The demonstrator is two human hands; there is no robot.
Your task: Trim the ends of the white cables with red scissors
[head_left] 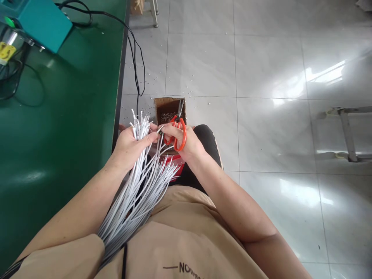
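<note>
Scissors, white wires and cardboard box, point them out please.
Scissors (185,134), head view: red handle loop.
White wires (119,220), head view: middle of the bundle.
Cardboard box (166,104), head view: inner far wall.

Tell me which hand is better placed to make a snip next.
Probably the right hand: it holds the orange-red scissors, though their blades point away from the white wires. The left hand is taken up gripping those wires.
</note>
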